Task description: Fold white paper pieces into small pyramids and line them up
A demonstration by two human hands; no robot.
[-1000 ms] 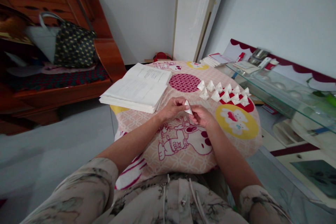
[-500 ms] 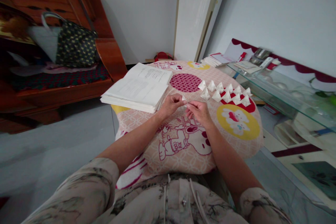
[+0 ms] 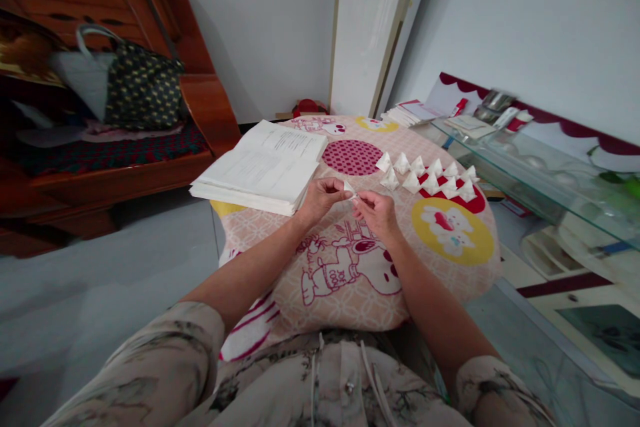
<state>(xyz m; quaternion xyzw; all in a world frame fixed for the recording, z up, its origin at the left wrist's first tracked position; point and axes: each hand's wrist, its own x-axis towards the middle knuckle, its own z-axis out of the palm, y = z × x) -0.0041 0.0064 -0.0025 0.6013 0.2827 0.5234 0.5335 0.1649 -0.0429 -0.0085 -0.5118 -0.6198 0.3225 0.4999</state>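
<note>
Between my two hands is a small piece of folded white paper [image 3: 349, 188], mostly covered by the fingers. My left hand [image 3: 324, 199] pinches its left side with thumb and forefinger. On the other side, my right hand [image 3: 377, 211] has thumb and fingertips closed on the paper's lower right edge. Several small white folded-paper pyramids [image 3: 411, 182] stand in two rows on the table to the right of my hands. Left of them lies a thick open stack of white printed sheets [image 3: 260, 170].
A patterned cloth with cartoon figures covers the round table [image 3: 280, 273]. At right is a glass-topped cabinet [image 3: 540, 177] with cups and papers on it. A wooden bench [image 3: 210, 113] with a dark dotted bag [image 3: 145, 87] stands at left, and a tall white air conditioner [image 3: 363, 47] behind.
My fingers have shifted slightly on the folded paper, with both hands staying together at nearly the same spot. The pyramids and the stack of sheets have not moved on the table.
</note>
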